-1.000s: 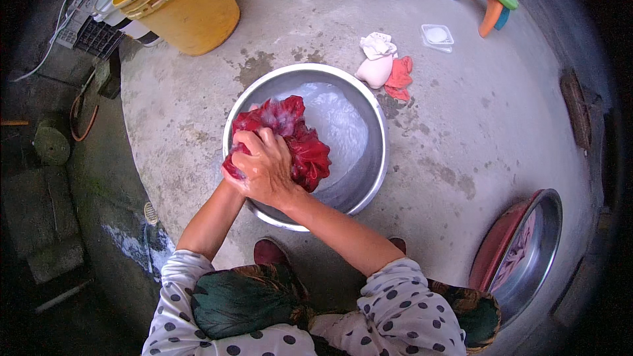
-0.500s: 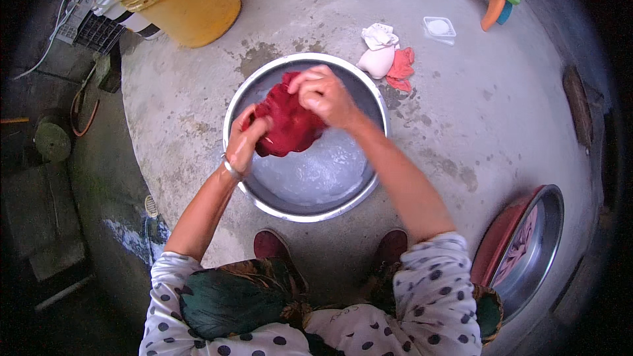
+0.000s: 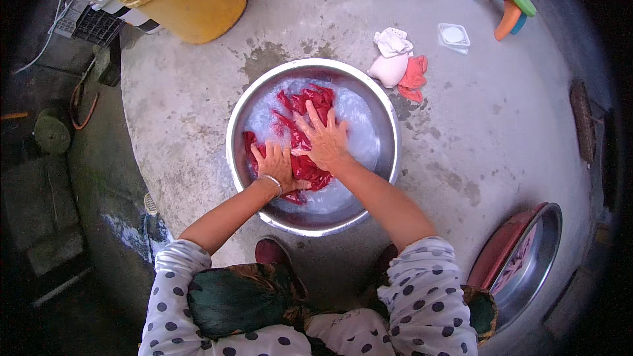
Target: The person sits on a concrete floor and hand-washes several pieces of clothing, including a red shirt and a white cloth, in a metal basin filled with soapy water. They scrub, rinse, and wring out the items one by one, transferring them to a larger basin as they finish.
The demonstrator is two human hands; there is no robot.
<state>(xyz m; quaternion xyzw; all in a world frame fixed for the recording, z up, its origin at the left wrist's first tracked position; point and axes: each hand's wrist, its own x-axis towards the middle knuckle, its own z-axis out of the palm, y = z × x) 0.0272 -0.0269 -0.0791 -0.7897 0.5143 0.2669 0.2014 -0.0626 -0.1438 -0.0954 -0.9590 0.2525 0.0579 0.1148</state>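
A round metal basin [image 3: 393,158] of cloudy water stands on the floor in front of my feet. In it lies a wet red cloth [image 3: 304,170], crumpled and partly under the water. My left hand [image 3: 277,166] rests flat on the cloth's near left part, its fingers spread. Farther right, my right hand [image 3: 324,140] presses on the middle of the cloth with its fingers stretched apart. Neither hand grips the cloth. A bracelet circles my left wrist. Parts of the cloth are hidden beneath both hands.
Beyond the basin's right rim lie a white and pink cloth bundle [image 3: 389,70], a coral cloth [image 3: 414,79] and a small clear box [image 3: 453,34]. A yellow bucket [image 3: 198,6] stands far left, a colourful stool [image 3: 506,1] far right. A red-sided metal basin [image 3: 491,250] leans near right.
Both hands have lowered the red cloth from above the basin into the water and let go of it. Their fingers have spread out flat over it.
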